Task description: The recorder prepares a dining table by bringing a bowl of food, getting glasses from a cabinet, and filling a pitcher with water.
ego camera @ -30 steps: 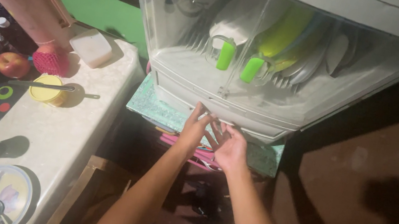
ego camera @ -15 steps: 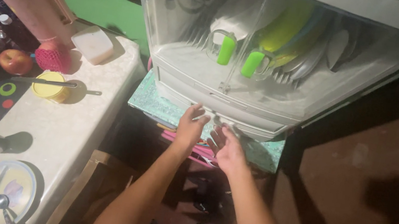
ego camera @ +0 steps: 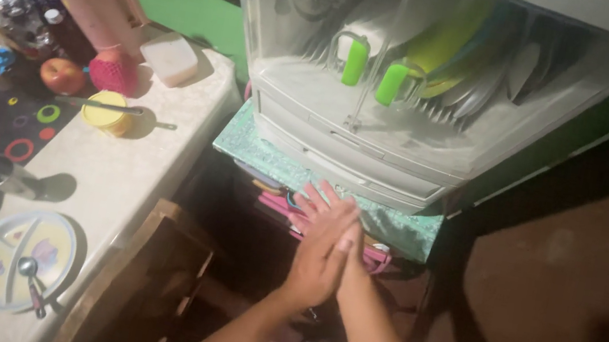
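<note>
Hands pressed flat together below the dish cabinet.

Left hand [ego camera: 321, 251] lay palm-to-palm over right hand [ego camera: 349, 258], fingers straight, nothing held. Both hung just in front of the cabinet's bottom drawer [ego camera: 347, 168], apart from it, at the front edge of the green patterned stand [ego camera: 256, 158].

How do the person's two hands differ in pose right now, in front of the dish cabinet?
The left hand lies on top, its back to the camera, fingers spread and pointing up toward the dish cabinet. The right hand sits beneath it, mostly hidden, with only its edge and some fingers showing. Both are bare, hold nothing, press together, and hang below the cabinet's drawer without touching it.
</note>
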